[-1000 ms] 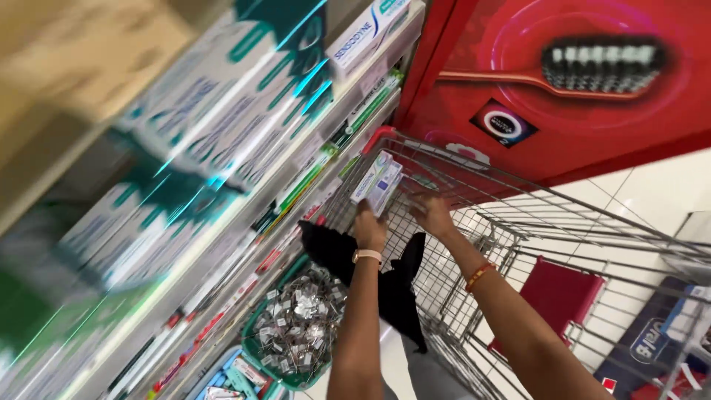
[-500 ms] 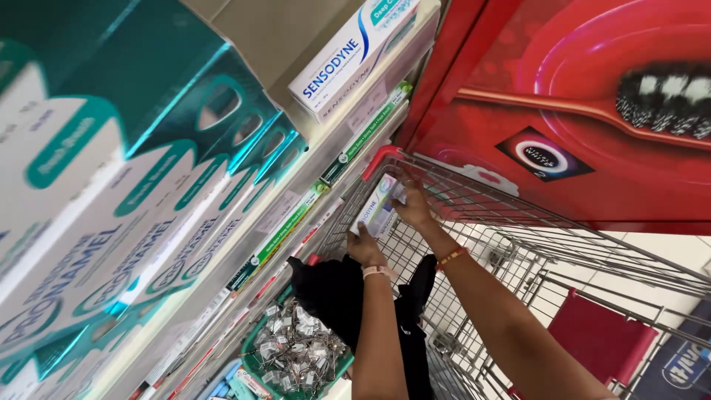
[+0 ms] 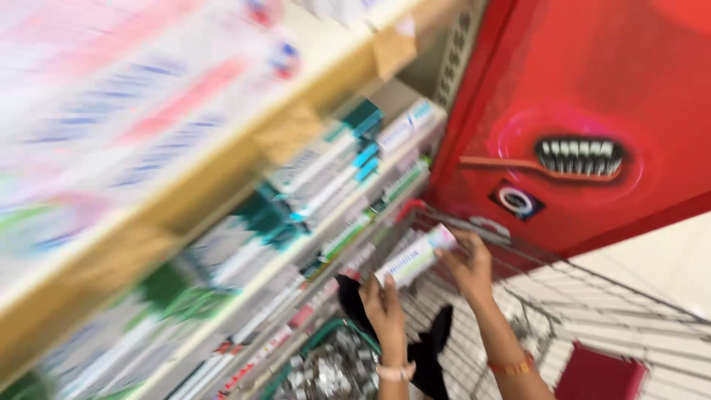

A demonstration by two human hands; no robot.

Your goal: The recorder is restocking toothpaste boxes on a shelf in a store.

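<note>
A long white cardboard box with green and pink ends (image 3: pixel 415 255) is held between both hands above the near corner of the wire shopping trolley (image 3: pixel 592 296). Its lower end is gripped by the left hand (image 3: pixel 385 311), its upper end by the right hand (image 3: pixel 468 263), fingers curled closed around it. A black cloth (image 3: pixel 429 355) is draped over the trolley's edge beneath.

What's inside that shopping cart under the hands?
In the wire shopping cart lies a black cloth; a green basket of small packets sits beside it. Whatever lies beneath the cloth is hidden.
</note>
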